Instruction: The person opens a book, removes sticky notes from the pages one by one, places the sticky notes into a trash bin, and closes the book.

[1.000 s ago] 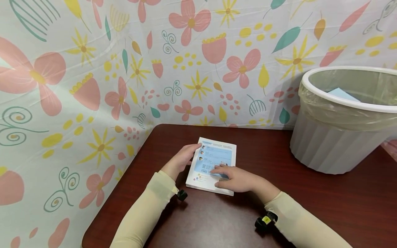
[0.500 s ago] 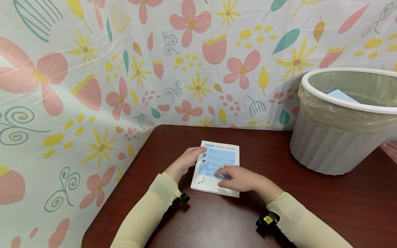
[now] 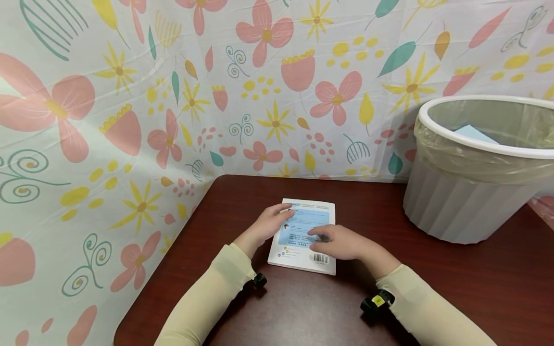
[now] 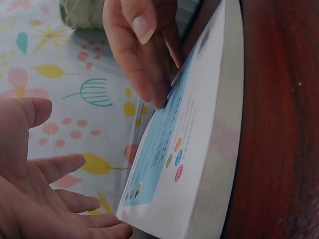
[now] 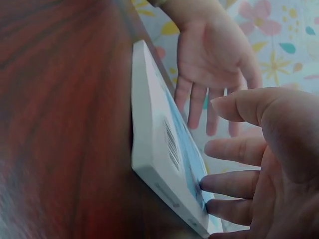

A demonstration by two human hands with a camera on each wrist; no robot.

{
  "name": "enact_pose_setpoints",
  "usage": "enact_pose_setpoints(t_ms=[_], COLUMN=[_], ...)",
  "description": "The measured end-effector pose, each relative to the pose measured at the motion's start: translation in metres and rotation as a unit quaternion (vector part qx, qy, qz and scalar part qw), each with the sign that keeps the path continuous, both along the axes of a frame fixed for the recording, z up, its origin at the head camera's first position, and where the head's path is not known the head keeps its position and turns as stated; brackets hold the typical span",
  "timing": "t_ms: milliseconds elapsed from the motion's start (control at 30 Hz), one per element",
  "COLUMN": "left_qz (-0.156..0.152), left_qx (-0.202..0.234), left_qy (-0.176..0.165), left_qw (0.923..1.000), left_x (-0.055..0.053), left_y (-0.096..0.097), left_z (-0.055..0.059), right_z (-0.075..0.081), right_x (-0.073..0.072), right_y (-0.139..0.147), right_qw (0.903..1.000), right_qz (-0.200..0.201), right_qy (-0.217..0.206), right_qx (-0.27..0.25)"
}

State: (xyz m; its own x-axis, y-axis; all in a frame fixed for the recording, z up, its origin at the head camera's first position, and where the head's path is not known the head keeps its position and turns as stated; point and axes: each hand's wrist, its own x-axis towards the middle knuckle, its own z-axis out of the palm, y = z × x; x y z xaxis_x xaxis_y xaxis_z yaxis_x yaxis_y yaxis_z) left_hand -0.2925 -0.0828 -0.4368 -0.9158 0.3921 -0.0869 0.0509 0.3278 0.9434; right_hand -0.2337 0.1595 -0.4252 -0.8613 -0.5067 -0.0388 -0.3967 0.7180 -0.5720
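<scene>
A thick paperback book (image 3: 298, 259) lies on the table, its white and light-blue printed back cover facing up. My left hand (image 3: 268, 224), fingers extended, reaches over the book's upper left side. From the right, my right hand (image 3: 342, 242) hangs over the cover with its fingers spread and the thumb apart, beside the barcode (image 3: 321, 258). In the left wrist view the left hand's fingers (image 4: 75, 200) stand loose by the book's edge. The right wrist view shows right-hand fingertips (image 5: 212, 183) right at the cover. Neither hand grips the book.
The dark red wooden table (image 3: 294, 307) has a rounded far-left corner. A grey wastebasket (image 3: 459, 202) with a plastic liner and white rim stands at the right, a light-blue item (image 3: 476, 134) inside it. Flower-patterned cloth (image 3: 173, 96) hangs behind and at the left.
The book has shifted slightly right and towards me. My left hand has moved right, further over the cover. My right hand has also drawn right, and the barcode now shows.
</scene>
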Motion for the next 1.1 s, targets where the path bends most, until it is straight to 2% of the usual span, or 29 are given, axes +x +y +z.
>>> enact_pose_setpoints(t_ms=[133, 233, 367, 600, 733, 833, 967, 1100], left_qz=[-0.028, -0.05, -0.063, -0.088, -0.09, -0.082, -0.071, -0.07], left_qx=[-0.034, -0.069, -0.105, -0.129, -0.136, -0.142, -0.151, -0.154], left_qy=[0.04, 0.072, 0.097, 0.102, 0.105, 0.106, 0.105, 0.107], left_qw=[0.9982, 0.9938, 0.9877, 0.9825, 0.9811, 0.9809, 0.9804, 0.9798], left_x=[0.003, 0.004, 0.005, 0.008, 0.006, 0.005, 0.004, 0.004], left_y=[0.003, 0.005, 0.007, 0.008, 0.008, 0.007, 0.006, 0.004], left_z=[-0.001, -0.002, -0.003, -0.003, -0.003, -0.004, -0.005, -0.005], right_z=[0.0, 0.0, -0.001, -0.006, -0.009, -0.009, -0.009, -0.011], right_x=[-0.004, -0.006, -0.009, -0.014, -0.017, -0.018, -0.019, -0.02], right_y=[0.009, 0.017, 0.023, 0.027, 0.027, 0.026, 0.024, 0.022], right_qw=[0.9995, 0.9982, 0.996, 0.9936, 0.9918, 0.982, 0.9583, 0.9371], right_qz=[-0.031, -0.056, -0.081, -0.092, -0.104, -0.132, -0.171, -0.191], right_qy=[-0.006, -0.011, -0.029, -0.058, -0.071, -0.099, -0.138, -0.153], right_qx=[0.009, 0.016, 0.023, 0.029, -0.019, -0.092, -0.183, -0.249])
